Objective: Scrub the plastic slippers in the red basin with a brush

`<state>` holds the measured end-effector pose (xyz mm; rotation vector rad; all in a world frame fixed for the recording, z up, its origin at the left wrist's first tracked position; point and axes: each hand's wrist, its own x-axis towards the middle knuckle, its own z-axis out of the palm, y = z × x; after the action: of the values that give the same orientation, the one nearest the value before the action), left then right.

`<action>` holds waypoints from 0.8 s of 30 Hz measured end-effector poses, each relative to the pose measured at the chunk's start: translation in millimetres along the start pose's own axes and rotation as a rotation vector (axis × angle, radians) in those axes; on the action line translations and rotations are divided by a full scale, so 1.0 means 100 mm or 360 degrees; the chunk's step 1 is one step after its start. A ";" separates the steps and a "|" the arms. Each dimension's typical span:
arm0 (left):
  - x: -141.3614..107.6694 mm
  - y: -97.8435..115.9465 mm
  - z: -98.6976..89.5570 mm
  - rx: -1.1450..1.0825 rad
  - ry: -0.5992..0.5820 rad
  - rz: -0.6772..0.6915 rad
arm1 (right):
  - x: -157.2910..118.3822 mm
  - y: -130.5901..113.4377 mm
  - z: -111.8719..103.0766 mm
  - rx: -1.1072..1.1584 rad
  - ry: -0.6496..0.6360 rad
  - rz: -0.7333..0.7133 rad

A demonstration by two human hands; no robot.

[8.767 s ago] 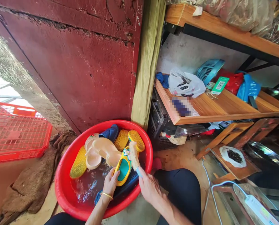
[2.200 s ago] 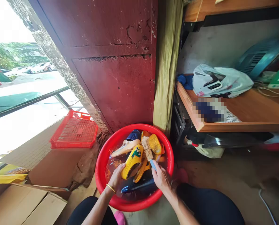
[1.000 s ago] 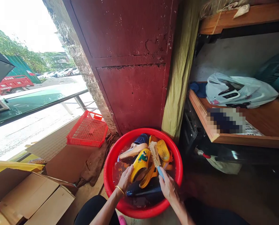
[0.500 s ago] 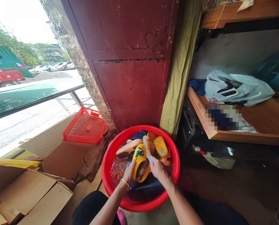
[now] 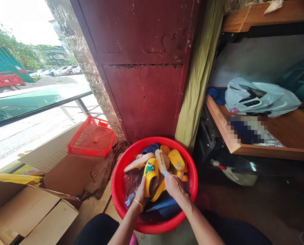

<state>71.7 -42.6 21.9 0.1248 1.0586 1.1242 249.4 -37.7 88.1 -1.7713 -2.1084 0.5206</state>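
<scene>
My left hand [image 5: 141, 193] is closed around the near end of a small yellow slipper [image 5: 150, 171], holding it tilted up out of the water; a thin bangle sits on that wrist. My right hand [image 5: 174, 185] grips the blue handle of a scrub brush [image 5: 161, 161], whose pale bristles lie against the far right edge of the slipper. Both hands are over the red basin [image 5: 192, 190], which stands on the floor just in front of my knees and holds murky water. In the basin around the slipper lie a beige sandal [image 5: 138, 163] to the left, yellow soles [image 5: 176, 159] to the far right, and a dark blue slipper [image 5: 164, 207] under my right wrist. Behind the basin rises a dark red door [image 5: 146, 68]. To the left lie a red crate [image 5: 92, 137], a brown cloth [image 5: 100, 173] and cardboard boxes [image 5: 34, 214]; to the right, a wooden shelf [image 5: 282, 149] carries a plastic bag [image 5: 261, 97].
</scene>
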 end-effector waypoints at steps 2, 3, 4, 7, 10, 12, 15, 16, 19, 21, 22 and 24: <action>-0.03 0.03 -0.05 0.0036 0.0035 -0.0003 | -0.21 0.08 0.04 0.0149 0.0051 -0.0102; -0.03 0.05 -0.07 0.0043 0.0042 -0.0003 | -0.40 0.12 0.11 0.0218 0.0066 -0.0150; -0.03 0.07 -0.09 0.0046 0.0045 -0.0002 | -0.61 0.16 0.20 0.0276 0.0077 -0.0194; 0.00 0.09 -0.11 -0.0001 0.0024 -0.0002 | -1.20 0.22 0.45 0.0271 0.0055 -0.0185; 0.01 0.04 -0.07 -0.0093 -0.0019 -0.0002 | -1.39 0.20 0.52 0.0182 -0.0019 -0.0162; -0.01 0.03 -0.04 -0.0135 -0.0047 -0.0005 | -1.35 0.18 0.50 0.0122 -0.0070 -0.0170; -0.05 0.05 -0.03 -0.0153 -0.0065 -0.0020 | -1.34 0.21 0.56 0.0056 -0.0106 -0.0148; -0.07 0.07 -0.03 -0.0154 -0.0071 -0.0029 | -1.38 0.24 0.61 0.0046 -0.0126 -0.0150; -0.09 0.10 -0.03 -0.0162 -0.0113 -0.0038 | -1.55 0.35 0.78 0.0071 -0.0163 -0.0185; -0.10 0.08 -0.01 -0.0164 -0.0144 -0.0034 | -1.58 0.35 0.83 0.0123 -0.0113 -0.0163; -0.11 0.06 0.01 -0.0160 -0.0153 -0.0029 | -1.53 0.32 0.83 0.0156 -0.0081 -0.0157; -0.12 0.00 0.05 -0.0142 -0.0149 -0.0011 | -1.32 0.20 0.76 0.0218 0.0011 -0.0159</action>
<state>75.7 -49.8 32.1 0.1021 0.9238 1.1463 252.2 -168.9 9.1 -1.5824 -2.0906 0.6143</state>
